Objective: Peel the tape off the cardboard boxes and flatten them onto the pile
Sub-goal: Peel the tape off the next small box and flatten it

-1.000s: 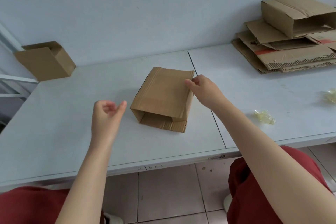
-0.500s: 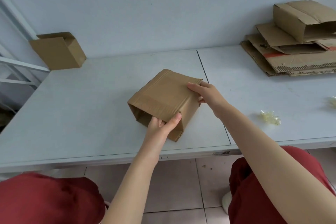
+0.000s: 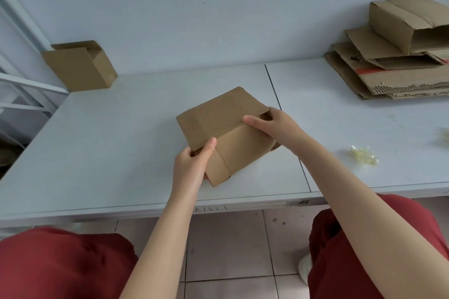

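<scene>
A small brown cardboard box (image 3: 223,126) is tilted up off the white table (image 3: 116,153) near its middle. My left hand (image 3: 194,165) grips the box's near left corner, thumb on top and fingers underneath. My right hand (image 3: 272,126) holds its right end, with fingers curled into the open side. The pile of flattened cardboard (image 3: 393,75) lies at the table's back right, and a half-collapsed box (image 3: 408,22) rests on top of it.
Another open cardboard box (image 3: 80,68) stands at the back left against the wall. A crumpled wad of clear tape (image 3: 364,155) lies on the table to the right, and a second wad (image 3: 444,136) at the right edge. My knees in red trousers sit under the table's front edge.
My left hand came in from the left and took hold of the box's near corner. Both hands have lifted and turned the box, which lay flat on the table before.
</scene>
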